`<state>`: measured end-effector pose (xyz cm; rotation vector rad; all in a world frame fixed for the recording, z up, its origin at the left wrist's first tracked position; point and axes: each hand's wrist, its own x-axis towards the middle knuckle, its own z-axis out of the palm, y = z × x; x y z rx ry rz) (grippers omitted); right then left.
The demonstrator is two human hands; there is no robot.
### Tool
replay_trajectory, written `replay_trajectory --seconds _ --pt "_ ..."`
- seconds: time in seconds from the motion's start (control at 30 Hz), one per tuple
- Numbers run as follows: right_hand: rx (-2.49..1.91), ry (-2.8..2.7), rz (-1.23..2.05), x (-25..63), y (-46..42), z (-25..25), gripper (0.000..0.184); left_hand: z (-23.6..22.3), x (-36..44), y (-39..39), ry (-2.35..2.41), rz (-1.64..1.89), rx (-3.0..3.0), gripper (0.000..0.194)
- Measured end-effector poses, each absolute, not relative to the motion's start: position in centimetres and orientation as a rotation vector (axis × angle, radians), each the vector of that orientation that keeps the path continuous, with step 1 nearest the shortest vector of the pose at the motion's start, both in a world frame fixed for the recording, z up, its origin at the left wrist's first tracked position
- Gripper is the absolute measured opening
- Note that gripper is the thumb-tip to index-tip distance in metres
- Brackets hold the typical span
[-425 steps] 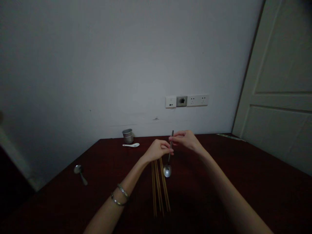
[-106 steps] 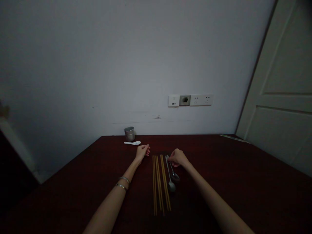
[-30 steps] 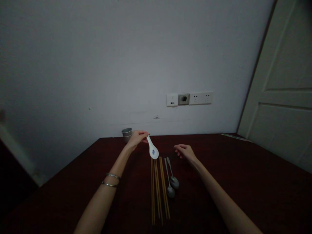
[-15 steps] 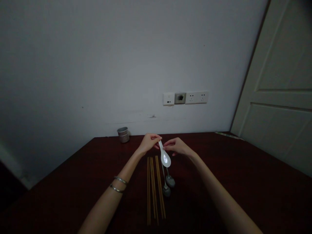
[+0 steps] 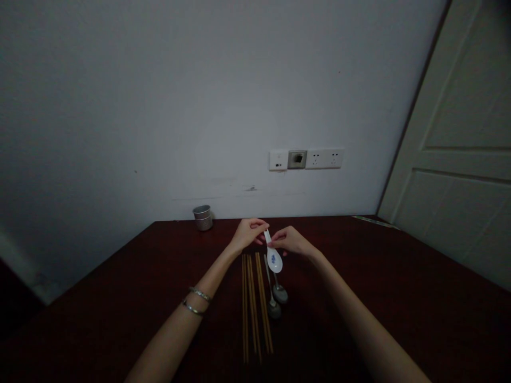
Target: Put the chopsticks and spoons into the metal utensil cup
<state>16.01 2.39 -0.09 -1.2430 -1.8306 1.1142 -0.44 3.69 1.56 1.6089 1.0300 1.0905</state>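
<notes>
Between my hands is a white soup spoon (image 5: 274, 261) with a blue mark in its bowl, bowl end toward me. My left hand (image 5: 250, 234) pinches the tip of its handle. The fingers of my right hand (image 5: 290, 240) close on the handle lower down, near the bowl. Under and in front of it, two metal spoons (image 5: 280, 294) lie on the dark red table (image 5: 159, 276), their handles pointing away and one handle partly hidden by the white spoon. Several wooden chopsticks (image 5: 255, 308) lie lengthwise to their left.
A metal cup (image 5: 203, 218) stands at the table's back edge, left of my hands. The pale wall behind carries a row of sockets (image 5: 324, 158). A thin strip (image 5: 375, 222) lies at the back right, near a panelled door (image 5: 459, 159).
The white spoon has turned so its hollow side with the blue mark now shows. It and both hands have shifted slightly right in view.
</notes>
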Motion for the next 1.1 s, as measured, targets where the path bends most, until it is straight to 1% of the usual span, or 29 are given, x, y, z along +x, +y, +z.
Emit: replay_trajectory --seconds 0.13,0.27,0.47,0.9,1.1 --pt "-1.379 -1.787 1.222 17.5 2.7 -0.8 0.02 1.9 -1.9 4.1 1.141 1.014 1.661 0.02" --pt "-1.487 -1.684 1.373 18.8 2.7 -2.0 0.018 2.0 -3.5 4.2 1.26 0.822 1.742 0.013" --pt "-1.556 -1.558 1.508 19.6 3.3 -4.2 0.017 1.1 -4.1 4.4 1.363 0.672 1.79 0.016" --pt "-1.509 -1.564 1.527 19.2 3.5 -4.7 0.017 -0.4 -4.2 5.2 1.393 0.589 1.755 0.018" --pt "-1.58 -1.512 1.522 18.6 3.4 -4.4 0.014 -1.5 -4.6 6.0 1.381 0.583 1.736 0.017"
